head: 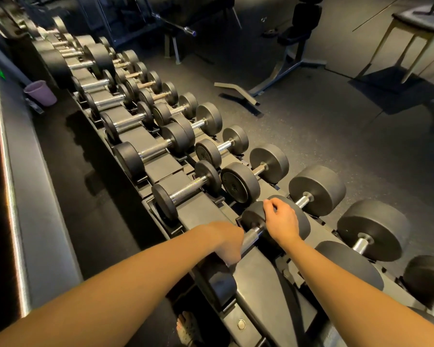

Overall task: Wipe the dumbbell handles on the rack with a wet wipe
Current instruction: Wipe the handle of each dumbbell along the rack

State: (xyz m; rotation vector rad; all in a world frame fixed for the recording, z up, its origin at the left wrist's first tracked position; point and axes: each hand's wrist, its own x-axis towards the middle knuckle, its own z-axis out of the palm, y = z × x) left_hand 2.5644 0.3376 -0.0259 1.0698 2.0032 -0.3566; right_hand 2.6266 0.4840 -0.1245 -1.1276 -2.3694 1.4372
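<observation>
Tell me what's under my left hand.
The left hand wraps a dumbbell's metal handle, which shows just past it. Whether a wipe lies underneath cannot be seen; the hand covers that.

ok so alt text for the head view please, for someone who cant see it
A person's left hand grips the knurled handle of a dumbbell on a long rack, while the right hand curls over a weight head just beyond it. More black dumbbells line the rack into the distance.

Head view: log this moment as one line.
left grip: wrapped round dumbbell handle | right grip: holds dumbbell head | wet wipe: not visible
</observation>
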